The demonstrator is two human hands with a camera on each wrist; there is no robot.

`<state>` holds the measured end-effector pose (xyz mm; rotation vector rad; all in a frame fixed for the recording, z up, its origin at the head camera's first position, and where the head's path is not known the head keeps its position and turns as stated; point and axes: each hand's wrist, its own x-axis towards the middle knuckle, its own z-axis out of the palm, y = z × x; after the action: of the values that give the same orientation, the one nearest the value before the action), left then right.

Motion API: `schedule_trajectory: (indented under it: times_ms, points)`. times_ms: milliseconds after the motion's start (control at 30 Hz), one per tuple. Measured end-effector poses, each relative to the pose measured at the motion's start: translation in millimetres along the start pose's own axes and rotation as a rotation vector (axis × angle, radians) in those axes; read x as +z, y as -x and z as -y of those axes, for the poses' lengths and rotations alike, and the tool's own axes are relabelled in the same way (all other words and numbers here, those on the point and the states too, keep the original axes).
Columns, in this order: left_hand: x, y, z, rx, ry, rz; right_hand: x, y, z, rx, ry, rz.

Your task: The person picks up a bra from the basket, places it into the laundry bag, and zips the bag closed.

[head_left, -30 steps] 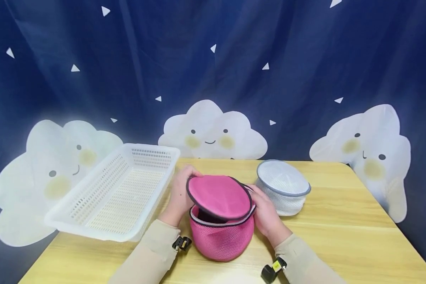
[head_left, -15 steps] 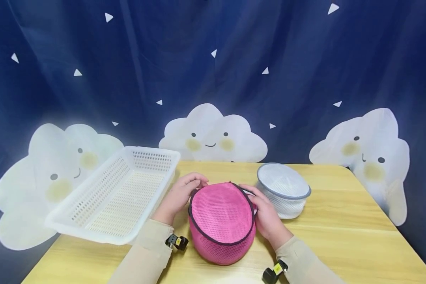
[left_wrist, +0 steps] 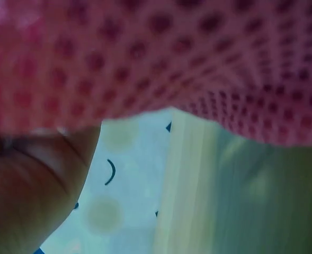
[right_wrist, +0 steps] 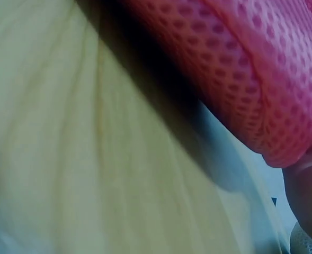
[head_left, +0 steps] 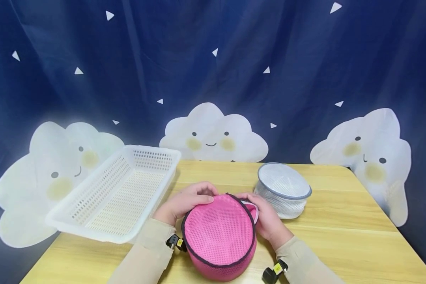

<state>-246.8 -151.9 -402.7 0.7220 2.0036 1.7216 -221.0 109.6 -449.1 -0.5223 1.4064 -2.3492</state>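
A round pink mesh laundry bag [head_left: 218, 230] with black trim stands in front of me on the table, its lid lying over the opening. My left hand [head_left: 189, 201] holds the bag's far left rim, thumb along the top edge and fingers behind. On the far right side my right hand [head_left: 264, 217] grips the rim, beside a gaping pale-edged strip [head_left: 253, 211]. Pink mesh [left_wrist: 198, 63] fills the top of the left wrist view, with a finger [left_wrist: 34, 185] below it. In the right wrist view the bag's side [right_wrist: 235, 74] meets a finger [right_wrist: 309, 190].
A white plastic basket [head_left: 62, 227] with slotted walls stands to the left. Behind my right hand sits a white mesh laundry bag [head_left: 284, 189] with grey trim. All are on a wooden table [head_left: 358, 244] before a dark blue cloud-print curtain [head_left: 213, 23].
The pink lid has come down from a raised tilt over the opening. The bag has tipped and shifted toward me, and my left hand has moved right along its far rim.
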Motion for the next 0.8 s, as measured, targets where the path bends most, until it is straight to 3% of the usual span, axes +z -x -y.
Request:
schedule_trajectory:
  times_ms: [133,333,467,800]
  points:
    - [7.4,0.3,-4.6,0.027,-0.084,0.006,-1.1,0,-1,0.020,0.005,0.079]
    - [15.3,-0.4,-6.6,0.045,-0.160,0.044,0.9,1,-5,0.123,0.069,0.199]
    - [18.9,-1.1,-7.8,0.040,-0.230,0.066,3.2,1,-6,0.133,0.148,0.210]
    - [22.2,-1.5,-9.2,0.057,-0.359,0.131,6.3,1,-5,0.110,0.225,0.213]
